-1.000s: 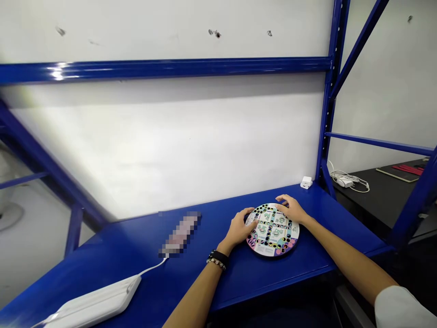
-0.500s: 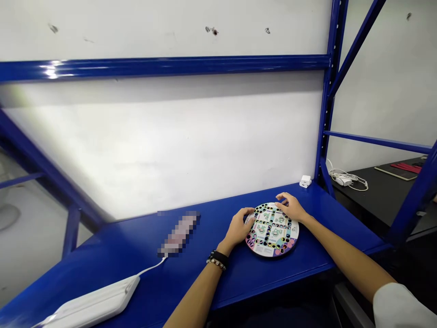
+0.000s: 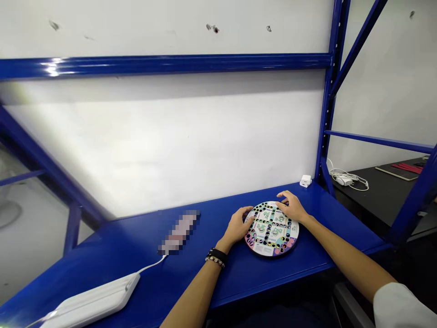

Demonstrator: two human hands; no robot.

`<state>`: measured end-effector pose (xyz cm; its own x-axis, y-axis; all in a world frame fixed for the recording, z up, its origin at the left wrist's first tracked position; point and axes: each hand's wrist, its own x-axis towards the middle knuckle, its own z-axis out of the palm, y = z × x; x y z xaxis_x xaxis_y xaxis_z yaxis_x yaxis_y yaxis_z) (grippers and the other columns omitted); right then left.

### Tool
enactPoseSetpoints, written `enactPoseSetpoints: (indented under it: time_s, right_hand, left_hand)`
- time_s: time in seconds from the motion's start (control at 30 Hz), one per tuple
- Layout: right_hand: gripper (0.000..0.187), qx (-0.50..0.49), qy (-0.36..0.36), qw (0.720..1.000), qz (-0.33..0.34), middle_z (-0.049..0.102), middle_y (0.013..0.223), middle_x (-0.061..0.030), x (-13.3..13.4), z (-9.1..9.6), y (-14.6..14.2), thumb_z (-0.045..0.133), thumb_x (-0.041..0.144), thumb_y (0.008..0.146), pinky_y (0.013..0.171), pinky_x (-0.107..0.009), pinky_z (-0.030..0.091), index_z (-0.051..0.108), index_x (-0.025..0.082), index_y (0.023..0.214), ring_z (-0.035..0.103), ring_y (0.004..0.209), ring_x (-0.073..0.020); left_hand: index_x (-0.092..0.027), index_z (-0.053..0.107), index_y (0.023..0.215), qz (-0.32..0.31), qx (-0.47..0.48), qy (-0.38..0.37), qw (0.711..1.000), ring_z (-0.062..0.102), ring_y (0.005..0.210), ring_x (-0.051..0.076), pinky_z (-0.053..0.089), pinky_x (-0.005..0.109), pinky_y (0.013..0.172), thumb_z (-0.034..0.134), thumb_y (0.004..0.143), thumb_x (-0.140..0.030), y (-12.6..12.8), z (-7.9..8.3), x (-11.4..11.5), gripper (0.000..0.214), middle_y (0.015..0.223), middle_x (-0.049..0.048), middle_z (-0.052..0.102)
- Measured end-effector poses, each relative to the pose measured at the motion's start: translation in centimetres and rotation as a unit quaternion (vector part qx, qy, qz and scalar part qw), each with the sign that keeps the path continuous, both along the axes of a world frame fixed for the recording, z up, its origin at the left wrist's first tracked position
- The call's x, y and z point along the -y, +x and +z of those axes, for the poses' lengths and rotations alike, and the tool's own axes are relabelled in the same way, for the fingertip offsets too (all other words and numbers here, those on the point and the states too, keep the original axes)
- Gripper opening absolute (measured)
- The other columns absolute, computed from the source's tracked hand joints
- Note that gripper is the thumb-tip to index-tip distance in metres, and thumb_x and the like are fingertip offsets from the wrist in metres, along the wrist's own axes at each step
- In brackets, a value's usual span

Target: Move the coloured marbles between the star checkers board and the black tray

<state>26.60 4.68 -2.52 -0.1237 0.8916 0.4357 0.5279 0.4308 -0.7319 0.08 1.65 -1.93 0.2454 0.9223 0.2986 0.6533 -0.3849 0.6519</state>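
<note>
**Round game board (image 3: 272, 229), lightly touched**

The left fingers (image 3: 248, 214) sit curved and part-open on the board's left rim, gripping nothing; the right fingers (image 3: 284, 197) lie spread across its far edge, equally loose; the board rests flat on the blue desk (image 3: 324, 237), a white charger (image 3: 306, 181) beyond it to the right, a white corded device (image 3: 92, 298) well to its left; light, even contact from opposite sides seems best for keeping it steady.
</note>
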Motion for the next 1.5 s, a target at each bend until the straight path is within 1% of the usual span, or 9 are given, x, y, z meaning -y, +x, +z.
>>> enactPoseSetpoints:
  time_s: [0.27,0.43,0.5,0.63,0.77,0.97,1.13,1.3,1.5]
  right_hand:
    - [0.028,-0.116,-0.007,0.993,-0.010,0.067,0.102,-0.0066,0.2,1.3,-0.2,0.060,0.042,0.081,0.071,-0.031,0.051,0.063,0.019,0.097,0.064,0.077,-0.0175]
    - [0.045,-0.218,-0.077,0.973,-0.012,0.067,0.102,-0.0087,-1.1,1.4,0.5,0.037,0.054,0.091,0.064,-0.029,0.050,0.063,0.017,0.093,0.064,0.076,-0.0179]
    - [0.046,-0.172,-0.093,0.981,-0.001,0.068,0.098,-0.0081,-1.3,0.9,0.7,0.032,0.051,0.093,0.065,-0.029,0.050,0.064,0.018,0.091,0.063,0.074,-0.0171]
    - [0.019,0.042,-0.074,0.996,0.023,0.070,0.088,-0.0042,-1.2,-0.4,0.7,0.056,0.034,0.082,0.073,-0.028,0.048,0.068,0.020,0.086,0.062,0.077,-0.0171]
    - [0.020,0.144,-0.078,0.987,0.003,0.072,0.095,-0.0037,-1.0,-0.6,0.8,0.055,0.020,0.078,0.076,-0.027,0.046,0.072,0.022,0.088,0.063,0.085,-0.0185]
    - [0.026,0.188,-0.089,0.978,-0.028,0.074,0.099,-0.0027,-0.5,0.4,1.0,0.050,0.017,0.082,0.082,-0.027,0.044,0.074,0.024,0.091,0.064,0.095,-0.0198]
    - [0.027,0.197,-0.086,0.976,-0.032,0.073,0.099,-0.0022,0.1,0.9,0.5,0.049,0.015,0.084,0.078,-0.024,0.042,0.072,0.024,0.095,0.064,0.093,-0.0179]
    - [0.028,0.217,-0.073,0.972,-0.048,0.072,0.100,-0.0025,0.0,1.1,0.6,0.048,0.012,0.084,0.076,-0.026,0.041,0.070,0.024,0.095,0.063,0.093,-0.0188]
    - [0.027,0.226,-0.080,0.967,-0.085,0.071,0.096,-0.0032,-0.2,1.4,2.0,0.048,0.009,0.082,0.071,-0.025,0.038,0.069,0.023,0.092,0.062,0.088,-0.0181]
  left_hand:
    - [-0.017,0.063,0.113,-0.002,0.197,-0.062,0.978,0.067,0.099,0.024,0.054,0.042,0.091,0.068,0.074,-0.036,0.3,1.6,0.2,0.044,0.116,0.0107,0.068]
    - [-0.019,0.052,0.127,-0.047,0.451,-0.218,0.864,0.071,0.089,0.023,0.058,0.039,0.082,0.079,0.064,-0.030,-0.6,3.1,0.3,0.070,0.113,0.0104,0.071]
    - [-0.021,0.051,0.129,-0.035,0.513,-0.239,0.824,0.072,0.085,0.022,0.058,0.039,0.081,0.077,0.064,-0.027,-1.7,3.6,0.4,0.070,0.103,0.0070,0.074]
    - [-0.024,0.058,0.118,0.017,0.629,-0.183,0.755,0.072,0.088,0.022,0.060,0.039,0.081,0.072,0.066,-0.025,-4.4,4.5,0.0,0.054,0.099,0.0022,0.075]
    - [-0.025,0.060,0.097,0.087,0.673,-0.075,0.730,0.071,0.082,0.021,0.060,0.036,0.071,0.072,0.065,-0.023,-6.0,5.1,-0.9,0.034,0.091,0.0004,0.074]
    - [-0.021,0.050,0.077,0.174,0.626,0.068,0.757,0.062,0.065,0.012,0.053,0.027,0.065,0.081,0.053,-0.023,-6.0,5.3,-2.1,0.039,0.073,-0.0051,0.065]
    - [-0.020,0.053,0.069,0.205,0.385,0.231,0.870,0.053,0.062,0.009,0.045,0.023,0.061,0.078,0.060,-0.033,-5.3,5.0,-1.3,0.030,0.075,-0.0028,0.061]
    - [-0.023,0.063,0.076,0.133,0.043,0.164,0.976,0.053,0.063,0.013,0.044,0.026,0.064,0.061,0.075,-0.029,-4.0,3.9,-0.1,0.007,0.072,-0.0014,0.062]
    - [-0.025,0.070,0.084,0.030,-0.112,0.026,0.993,0.062,0.082,0.020,0.047,0.031,0.075,0.059,0.076,-0.026,-3.3,2.5,0.2,0.014,0.090,0.0026,0.071]
